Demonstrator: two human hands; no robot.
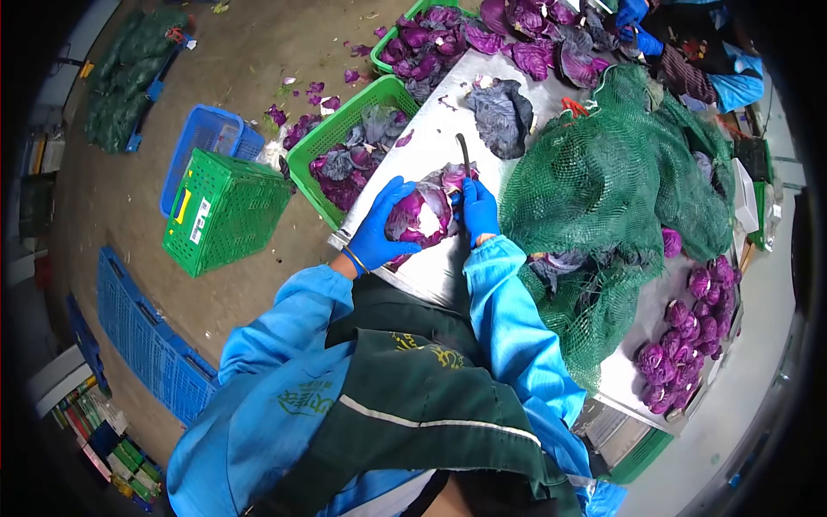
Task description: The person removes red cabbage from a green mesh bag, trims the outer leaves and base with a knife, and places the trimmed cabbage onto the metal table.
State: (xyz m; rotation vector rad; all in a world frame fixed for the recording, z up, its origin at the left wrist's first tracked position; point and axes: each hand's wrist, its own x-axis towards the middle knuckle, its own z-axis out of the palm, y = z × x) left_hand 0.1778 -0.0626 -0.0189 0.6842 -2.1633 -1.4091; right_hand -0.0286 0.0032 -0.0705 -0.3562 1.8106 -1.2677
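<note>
My left hand (377,231), in a blue glove, is closed around the left side of a red cabbage (419,215) at the near end of the metal table (431,129). Pale patches show on the cabbage, and some outer leaves stand loose at its top. In my right hand (480,210), also gloved in blue, is a slim dark knife (464,153) with a curved tip pointing away from me. That hand is against the cabbage's right side, with its fingers partly hidden. A large dark outer leaf (501,116) lies farther up the table.
A green net sack (594,189) with cabbages covers the table's right side, beside a pile of small red cabbages (689,340). Left of the table stands a green crate (297,159) of leaves. A co-worker's gloved hands (637,30) are at the far end.
</note>
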